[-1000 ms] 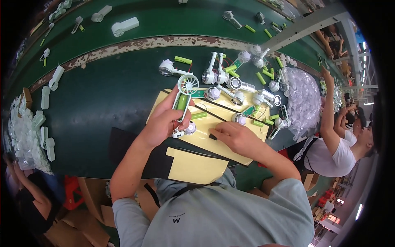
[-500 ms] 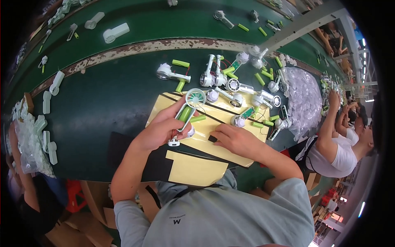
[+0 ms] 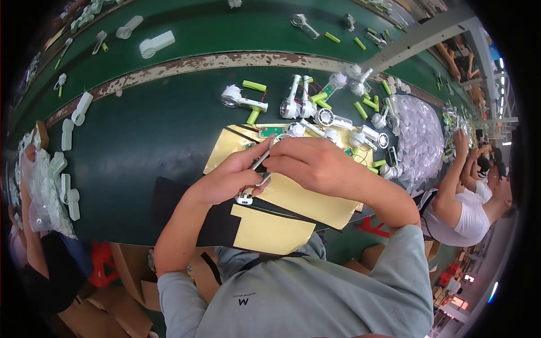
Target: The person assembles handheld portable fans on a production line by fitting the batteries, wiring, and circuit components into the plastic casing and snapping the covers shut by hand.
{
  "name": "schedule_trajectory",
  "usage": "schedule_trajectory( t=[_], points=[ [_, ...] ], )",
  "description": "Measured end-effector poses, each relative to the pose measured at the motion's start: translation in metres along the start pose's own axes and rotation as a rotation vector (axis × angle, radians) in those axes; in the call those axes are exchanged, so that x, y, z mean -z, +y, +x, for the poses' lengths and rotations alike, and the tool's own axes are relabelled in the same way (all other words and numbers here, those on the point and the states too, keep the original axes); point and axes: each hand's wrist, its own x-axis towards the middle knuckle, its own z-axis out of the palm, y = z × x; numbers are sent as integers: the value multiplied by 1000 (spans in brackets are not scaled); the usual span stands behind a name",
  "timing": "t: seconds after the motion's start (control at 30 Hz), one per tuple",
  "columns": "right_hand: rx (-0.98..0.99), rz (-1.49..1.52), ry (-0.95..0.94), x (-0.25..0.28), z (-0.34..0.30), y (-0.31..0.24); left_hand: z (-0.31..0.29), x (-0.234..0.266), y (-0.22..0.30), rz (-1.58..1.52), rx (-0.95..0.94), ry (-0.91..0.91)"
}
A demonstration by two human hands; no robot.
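Observation:
My left hand [image 3: 228,180] and my right hand [image 3: 313,163] meet over a yellow sheet [image 3: 304,200] on the green table. Together they grip a small white hand-held fan part [image 3: 256,174] with thin wires; its lower end shows below my left fingers, the rest is hidden under both hands. Just beyond my fingertips lie a small green circuit board [image 3: 274,132] and a green cylinder cell [image 3: 253,116]. A second yellow sheet [image 3: 270,228] lies nearer my body on a black mat [image 3: 217,225].
Several white fan bodies [image 3: 298,104] and green cells [image 3: 360,110] are piled behind the sheet. A clear bag of white parts [image 3: 417,138] lies to the right, where another person [image 3: 468,197] works. White housings [image 3: 155,44] ride the far green belt; more white parts [image 3: 53,180] sit left.
My left hand drew the fan part back toward me. My right hand came in from the right and closed over it, so both hands now hold it.

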Motion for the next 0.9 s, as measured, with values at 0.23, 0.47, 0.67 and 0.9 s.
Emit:
schedule_trajectory(
  t=[0.23,0.47,0.67,0.9],
  points=[
    [-27,-40,-148,-3,5,7,0,-2,4,-57,57,45],
    [-214,184,-7,6,9,0,-5,2,3,90,-90,111],
    [-415,402,420,-41,-42,-46,-7,-1,15,-383,-259,-99],
    [-475,309,554,-102,-24,-59,-7,-25,20,-217,-595,247]
  ],
)
